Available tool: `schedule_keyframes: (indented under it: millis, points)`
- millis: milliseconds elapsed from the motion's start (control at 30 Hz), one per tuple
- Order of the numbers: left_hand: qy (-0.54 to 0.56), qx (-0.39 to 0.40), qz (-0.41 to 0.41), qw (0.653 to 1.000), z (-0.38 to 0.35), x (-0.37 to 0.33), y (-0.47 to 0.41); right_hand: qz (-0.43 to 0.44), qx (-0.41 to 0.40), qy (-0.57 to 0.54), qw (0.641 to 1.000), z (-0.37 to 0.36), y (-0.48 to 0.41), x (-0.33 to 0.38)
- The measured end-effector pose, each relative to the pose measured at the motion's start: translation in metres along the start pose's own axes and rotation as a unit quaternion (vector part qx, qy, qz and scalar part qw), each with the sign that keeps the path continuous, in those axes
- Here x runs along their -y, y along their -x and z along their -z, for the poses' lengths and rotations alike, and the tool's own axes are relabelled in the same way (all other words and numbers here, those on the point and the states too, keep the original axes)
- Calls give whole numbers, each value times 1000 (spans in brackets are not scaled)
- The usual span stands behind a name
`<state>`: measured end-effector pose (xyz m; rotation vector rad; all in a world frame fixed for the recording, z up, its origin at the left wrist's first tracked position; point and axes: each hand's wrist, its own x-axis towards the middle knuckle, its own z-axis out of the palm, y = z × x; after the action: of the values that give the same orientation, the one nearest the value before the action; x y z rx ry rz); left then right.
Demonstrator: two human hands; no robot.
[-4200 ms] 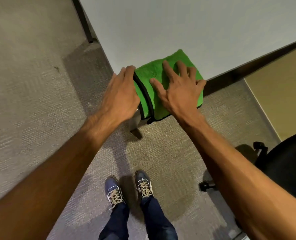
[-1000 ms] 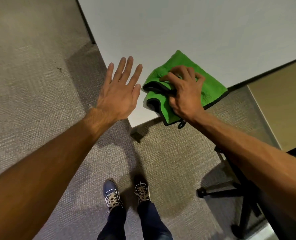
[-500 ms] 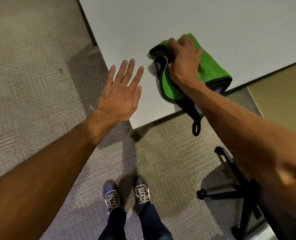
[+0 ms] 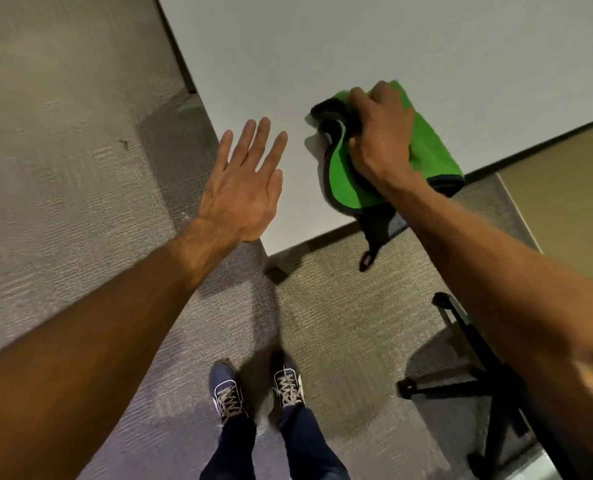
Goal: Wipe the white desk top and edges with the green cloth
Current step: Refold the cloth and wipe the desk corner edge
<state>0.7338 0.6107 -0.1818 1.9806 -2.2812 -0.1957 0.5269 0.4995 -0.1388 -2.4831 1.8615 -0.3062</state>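
The white desk (image 4: 322, 39) fills the upper middle of the view, its near corner pointing toward me. A green cloth (image 4: 430, 147) with dark trim lies bunched near the desk's front edge, one dark corner with a loop hanging over that edge. My right hand (image 4: 381, 136) grips the cloth from above, fingers curled into its folds. My left hand (image 4: 244, 183) hovers flat with straight, spread fingers over the desk's left edge near the corner, holding nothing.
Grey carpet (image 4: 63, 168) lies to the left and below. My two shoes (image 4: 257, 389) stand just in front of the desk corner. A black office chair base (image 4: 478, 372) is at the lower right. A tan panel (image 4: 565, 199) sits to the right.
My right hand bunched up the cloth and slid it away from the corner, farther onto the desk top. My left hand lifted off the cloth and spread flat by the left edge.
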Motion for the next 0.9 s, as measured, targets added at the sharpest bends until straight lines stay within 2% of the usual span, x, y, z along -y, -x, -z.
schedule_keyframes:
  millis: [67,200,267,333,433,500,700,800,900]
  points:
    - [0,-2,-2,1000,-1,0,0,12,1,-15,1000,1,5,11]
    - [-17,4,3,1000,-1,0,-1,232,50,-56,970,-1,58,20]
    - [-17,4,5,1000,0,0,-1,280,76,-31,956,2,67,7]
    - [-10,2,6,1000,0,-1,0,237,66,-14,969,6,54,-6]
    - [-5,2,4,1000,0,0,-1,50,16,-27,998,9,32,-9]
    - [-10,-1,5,1000,0,0,0,-7,18,-24,1000,9,35,7]
    - [-5,-6,44,999,0,-4,5,147,98,-58,983,20,69,28]
    - [4,-16,57,998,2,-9,9,170,152,-64,971,33,69,14]
    - [75,-86,116,987,7,-19,21,172,193,-139,956,46,71,-2]
